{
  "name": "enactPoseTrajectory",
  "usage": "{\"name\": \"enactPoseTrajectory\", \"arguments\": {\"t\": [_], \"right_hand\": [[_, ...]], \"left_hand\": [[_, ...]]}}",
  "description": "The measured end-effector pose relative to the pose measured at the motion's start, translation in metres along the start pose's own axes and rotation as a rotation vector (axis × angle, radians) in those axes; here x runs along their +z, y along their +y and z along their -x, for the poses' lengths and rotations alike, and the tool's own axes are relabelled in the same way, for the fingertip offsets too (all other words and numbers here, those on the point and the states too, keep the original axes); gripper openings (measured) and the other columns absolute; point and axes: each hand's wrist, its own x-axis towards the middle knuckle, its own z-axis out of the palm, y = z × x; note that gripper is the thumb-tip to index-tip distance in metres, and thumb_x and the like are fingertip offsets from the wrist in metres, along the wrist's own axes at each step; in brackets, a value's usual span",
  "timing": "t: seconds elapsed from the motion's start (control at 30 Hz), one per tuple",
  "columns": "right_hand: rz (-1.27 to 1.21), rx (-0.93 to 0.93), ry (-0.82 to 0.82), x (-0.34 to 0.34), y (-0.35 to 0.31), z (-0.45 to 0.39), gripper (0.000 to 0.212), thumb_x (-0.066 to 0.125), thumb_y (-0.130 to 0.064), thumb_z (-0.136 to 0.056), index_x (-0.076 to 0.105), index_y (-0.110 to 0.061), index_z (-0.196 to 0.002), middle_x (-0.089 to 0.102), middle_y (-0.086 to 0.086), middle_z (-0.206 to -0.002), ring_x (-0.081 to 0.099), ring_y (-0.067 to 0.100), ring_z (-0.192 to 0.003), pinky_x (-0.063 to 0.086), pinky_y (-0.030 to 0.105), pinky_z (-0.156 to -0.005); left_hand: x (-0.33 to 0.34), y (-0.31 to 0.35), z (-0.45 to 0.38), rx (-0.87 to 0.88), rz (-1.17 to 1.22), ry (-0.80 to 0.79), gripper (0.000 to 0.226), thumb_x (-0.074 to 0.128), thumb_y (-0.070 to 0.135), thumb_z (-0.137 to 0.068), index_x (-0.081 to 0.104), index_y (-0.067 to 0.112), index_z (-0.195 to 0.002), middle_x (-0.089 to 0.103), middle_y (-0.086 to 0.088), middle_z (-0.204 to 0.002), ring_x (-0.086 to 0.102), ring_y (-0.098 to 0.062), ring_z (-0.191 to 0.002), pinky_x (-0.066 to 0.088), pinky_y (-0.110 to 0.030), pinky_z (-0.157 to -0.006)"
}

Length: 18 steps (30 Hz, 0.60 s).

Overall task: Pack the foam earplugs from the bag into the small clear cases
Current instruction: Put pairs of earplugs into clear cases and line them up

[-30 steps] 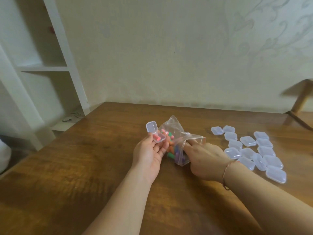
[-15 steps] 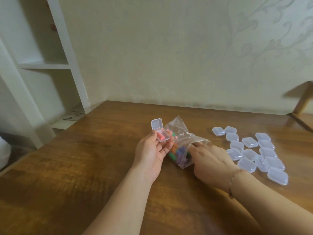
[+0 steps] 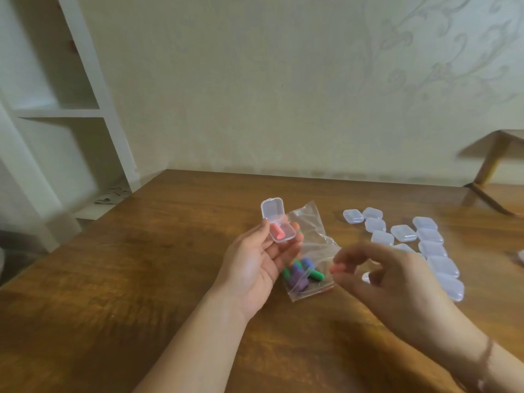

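My left hand (image 3: 255, 268) holds a small clear case (image 3: 279, 226) palm up, lid standing open, with one pink earplug lying inside. Under and right of it a clear zip bag (image 3: 310, 251) lies on the wooden table (image 3: 141, 279), with green, blue and purple earplugs (image 3: 300, 275) at its near end. My right hand (image 3: 388, 282) hovers just right of the bag and pinches a pink earplug (image 3: 337, 268) between thumb and fingertips. Several shut clear cases (image 3: 431, 248) lie in a cluster to the right.
A white shelf unit (image 3: 71, 114) stands at the left beyond the table's edge. A wooden stand (image 3: 493, 160) sits at the far right against the wall. One more case shows at the right border (image 3: 521, 256).
My right hand has come out of the bag, rising with a pink earplug pinched in its fingers. My left hand has lifted the open case a little.
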Motion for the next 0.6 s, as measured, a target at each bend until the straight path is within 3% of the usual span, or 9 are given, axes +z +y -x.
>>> {"name": "enactPoseTrajectory", "arguments": {"t": [0.1,0.2,0.27,0.37,0.47,0.53,0.6], "right_hand": [[-0.284,0.059,0.051,-0.008,-0.003,-0.003,0.009,0.069,-0.033,-0.079,0.065,-0.032,-0.087,0.069,-0.013,-0.085,0.061,0.016,-0.052,0.049,0.024,-0.045],[-0.442,0.054,0.104,-0.01,-0.003,-0.004,0.01,0.06,-0.011,-0.091,0.062,-0.02,-0.092,0.068,-0.002,-0.092,0.066,0.026,-0.055,0.047,0.034,-0.041],[-0.456,0.04,0.111,-0.009,-0.003,-0.004,0.02,0.056,-0.007,-0.094,0.065,-0.024,-0.097,0.066,0.001,-0.088,0.064,0.027,-0.053,0.048,0.038,-0.041],[-0.421,0.025,0.113,-0.009,-0.003,-0.005,0.023,0.055,-0.017,-0.094,0.065,-0.033,-0.106,0.064,0.0,-0.081,0.061,0.027,-0.052,0.051,0.036,-0.044],[-0.315,-0.024,0.101,-0.009,-0.002,-0.004,0.017,0.058,-0.024,-0.091,0.06,-0.036,-0.104,0.064,-0.006,-0.08,0.061,0.016,-0.054,0.052,0.031,-0.048],[-0.169,-0.08,0.102,-0.01,-0.001,-0.003,0.016,0.058,-0.041,-0.086,0.06,-0.039,-0.101,0.063,-0.011,-0.081,0.063,0.013,-0.064,0.051,0.024,-0.053],[-0.039,-0.139,0.107,-0.009,0.001,-0.002,0.019,0.059,-0.044,-0.085,0.064,-0.039,-0.103,0.062,-0.014,-0.08,0.062,0.012,-0.073,0.048,0.019,-0.056]], "left_hand": [[0.007,-0.006,0.008,-0.068,0.061,-0.078,0.027,0.049,0.019,-0.101,0.063,0.006,-0.12,0.073,-0.02,-0.108,0.073,-0.029,-0.098,0.06,-0.037,-0.081],[0.014,-0.015,0.013,-0.076,0.032,-0.15,0.028,0.05,0.018,-0.1,0.06,0.01,-0.124,0.073,-0.02,-0.11,0.073,-0.03,-0.1,0.061,-0.036,-0.079],[0.016,-0.021,0.015,-0.055,-0.005,-0.186,0.028,0.05,0.019,-0.099,0.059,0.012,-0.126,0.071,-0.02,-0.114,0.071,-0.032,-0.104,0.061,-0.036,-0.081],[0.018,-0.026,0.018,-0.03,-0.029,-0.244,0.025,0.048,0.016,-0.101,0.063,0.006,-0.118,0.07,-0.023,-0.115,0.07,-0.033,-0.106,0.061,-0.037,-0.08],[0.02,-0.027,0.02,-0.022,-0.043,-0.299,0.022,0.051,0.014,-0.096,0.066,0.002,-0.106,0.071,-0.022,-0.113,0.072,-0.029,-0.1,0.062,-0.033,-0.074],[0.021,-0.028,0.02,-0.015,-0.048,-0.316,0.023,0.054,0.015,-0.089,0.07,0.003,-0.1,0.072,-0.022,-0.111,0.073,-0.027,-0.097,0.062,-0.032,-0.073],[0.021,-0.028,0.02,-0.01,-0.06,-0.324,0.025,0.055,0.017,-0.088,0.077,0.006,-0.093,0.072,-0.021,-0.11,0.073,-0.025,-0.095,0.062,-0.032,-0.074]]}}
